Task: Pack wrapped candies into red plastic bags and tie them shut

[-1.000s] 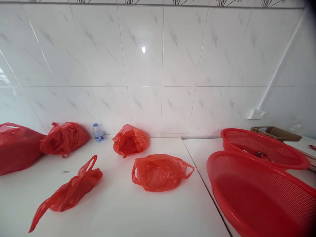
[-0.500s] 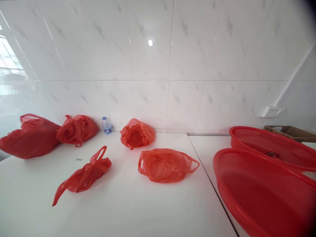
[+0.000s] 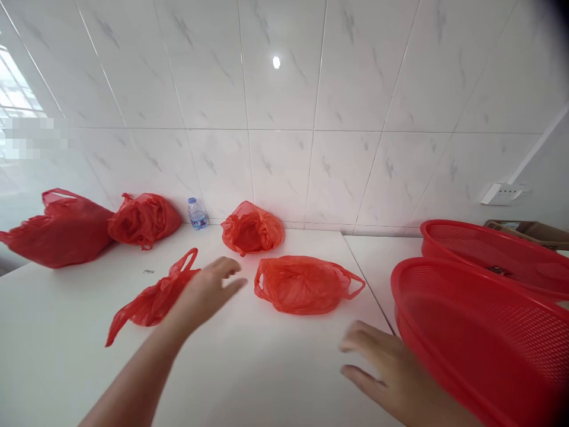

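My left hand (image 3: 211,290) hovers over the white table, fingers curved and thumb apart, holding nothing. Just right of it lies a red plastic bag (image 3: 306,284) with its mouth open and a loop handle toward the right. Partly behind my left forearm is a crumpled red bag (image 3: 155,299) with one handle sticking up. My right hand (image 3: 377,362), slightly blurred, is held in front of the open bag and beside the near red basket (image 3: 480,332). Its thumb and fingers are spread, with nothing between them.
Against the tiled wall stand a third red bag (image 3: 253,228), a small water bottle (image 3: 197,214) and two fuller red bags, one bunched (image 3: 144,219) and one large (image 3: 66,231). At right, a second red basket (image 3: 489,249) sits behind the near one, with a cardboard box (image 3: 533,233) beyond.
Both my hands have come into view from below, reaching toward the open bag. The view has tilted slightly downward. The bags and baskets stay in place.
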A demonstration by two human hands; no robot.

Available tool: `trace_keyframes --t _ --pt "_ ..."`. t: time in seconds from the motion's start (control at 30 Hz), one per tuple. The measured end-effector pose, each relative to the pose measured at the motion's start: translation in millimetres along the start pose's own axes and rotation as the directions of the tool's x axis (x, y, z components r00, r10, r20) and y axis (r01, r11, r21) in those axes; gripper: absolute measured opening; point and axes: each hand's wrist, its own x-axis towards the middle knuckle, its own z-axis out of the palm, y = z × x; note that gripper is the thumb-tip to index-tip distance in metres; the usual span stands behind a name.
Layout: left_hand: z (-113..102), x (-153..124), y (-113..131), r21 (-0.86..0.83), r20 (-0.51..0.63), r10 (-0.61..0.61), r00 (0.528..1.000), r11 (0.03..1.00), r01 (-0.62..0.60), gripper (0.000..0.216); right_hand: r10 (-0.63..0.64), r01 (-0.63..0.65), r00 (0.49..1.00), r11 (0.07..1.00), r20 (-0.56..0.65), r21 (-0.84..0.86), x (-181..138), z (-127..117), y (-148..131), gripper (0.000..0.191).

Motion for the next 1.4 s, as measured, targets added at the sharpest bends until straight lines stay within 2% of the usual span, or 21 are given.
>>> trace_keyframes --t 0.07,0.17,0.3,0.43,0.53,0.6,0.77,1.07,1.2,1.3,1.4 --pt "33.7 8.7 0.4 -0.010 0.142 0.171 0.975 0.985 -0.171 0.024 0.003 -0.005 0.998 0.999 0.063 0.034 30.8 21.1 8.8 0.026" --pt "77.0 23.1 0.1 0.043 0.134 0.254 0.958 0.964 -0.262 0.034 0.056 -0.056 0.998 0.997 0.003 -0.051 68.8 50.8 22.9 0.035" --pt "104.3 38.2 -3.6 0.141 0.071 0.274 0.959 0.949 -0.282 0.035 0.101 -0.112 0.992 0.979 -0.073 -0.170 98.2 80.0 43.5 0.040" --pt "125.5 45.4 -12.2 0.139 -0.023 0.209 0.978 0.969 -0.204 0.035 0.156 -0.160 0.987 0.968 -0.036 -0.191 108.5 101.4 62.3 0.047" --pt "147.1 43.6 -23.1 0.031 -0.071 0.075 0.995 0.997 -0.072 0.041 0.194 -0.186 0.980 0.969 0.036 -0.163 109.1 107.5 70.5 0.049" --pt "158.3 40.9 -29.8 -0.061 -0.059 -0.018 0.998 0.998 0.015 0.047 0.218 -0.207 0.973 0.968 0.072 -0.141 109.1 107.0 72.9 0.051" --pt "162.6 38.3 -34.3 -0.211 0.000 -0.092 0.996 0.973 0.090 0.058 0.266 -0.254 0.958 0.961 0.108 -0.107 111.0 104.9 75.2 0.053" --pt "154.8 34.1 -29.4 -0.320 -0.012 -0.051 0.999 0.947 0.045 0.063 0.272 -0.266 0.961 0.960 0.057 -0.090 109.4 113.5 80.0 0.055" --pt "150.9 32.0 -26.3 -0.349 -0.047 -0.031 0.998 0.937 0.012 0.066 0.216 -0.224 0.969 0.973 -0.119 -0.050 107.2 117.1 86.8 0.054" --pt "148.4 29.3 -24.8 -0.361 -0.050 -0.030 0.998 0.932 0.010 0.068 0.167 -0.190 0.941 0.981 -0.293 -0.051 106.0 117.6 90.5 0.045" --pt "147.6 25.7 -25.0 -0.356 -0.059 -0.039 0.998 0.934 0.016 0.068 0.108 -0.151 0.915 0.985 -0.390 -0.081 104.1 114.9 87.5 0.034"
